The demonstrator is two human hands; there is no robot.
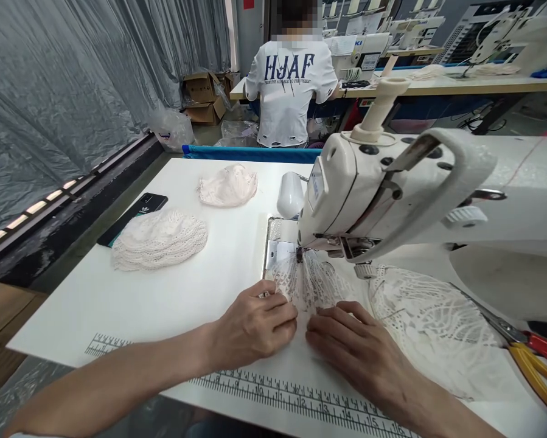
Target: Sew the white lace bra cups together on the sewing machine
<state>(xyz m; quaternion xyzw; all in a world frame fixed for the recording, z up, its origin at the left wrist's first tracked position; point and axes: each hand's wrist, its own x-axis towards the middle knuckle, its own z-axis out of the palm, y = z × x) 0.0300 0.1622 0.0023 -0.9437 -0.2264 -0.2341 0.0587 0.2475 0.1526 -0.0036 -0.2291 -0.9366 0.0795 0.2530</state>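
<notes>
Now your left hand (266,322) pinches the lace (307,281) just beyond both hands; your right hand (358,340) touches its edge, grip unclear. Well leftward, a cardboard box (3,307) hides its contents.

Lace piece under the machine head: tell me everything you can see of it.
The lace piece is off-white, openwork and thin-looking, apparently a soft textile. It lies gathered, its folds fanning toward the person from a narrow far end under the sewing machine. The left hand touches its left side, the right hand its near right side; whether the fingers pinch or press is unclear. They partly hide its near edge.
</notes>
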